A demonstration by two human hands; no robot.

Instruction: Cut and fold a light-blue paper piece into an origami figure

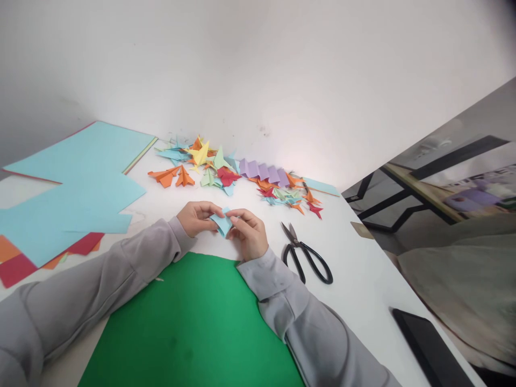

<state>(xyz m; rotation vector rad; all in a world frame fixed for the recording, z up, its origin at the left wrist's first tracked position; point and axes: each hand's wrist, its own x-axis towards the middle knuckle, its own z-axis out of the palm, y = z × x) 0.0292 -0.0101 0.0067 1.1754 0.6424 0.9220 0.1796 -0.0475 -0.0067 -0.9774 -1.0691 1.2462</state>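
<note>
Between my two hands is a small piece of folded light-blue paper (223,223), held just above the white table. My left hand (196,217) pinches its left side, thumb below and fingers on top. On the other side, my right hand (249,231) grips the paper's upper right edge between thumb and fingers. Beneath my forearms lies a large green sheet (189,317). Black-handled scissors (300,250) rest to the right of my right hand, blades parted and pointing away from me. How the paper's inner folds run is hard to make out.
Many folded paper figures (200,154) lie along the wall, with a purple pleated strip (264,172) among them. Large light-blue sheets (80,150) cover the left side, over red and orange pieces (18,271). A black phone-like object (427,344) sits near the table's right edge.
</note>
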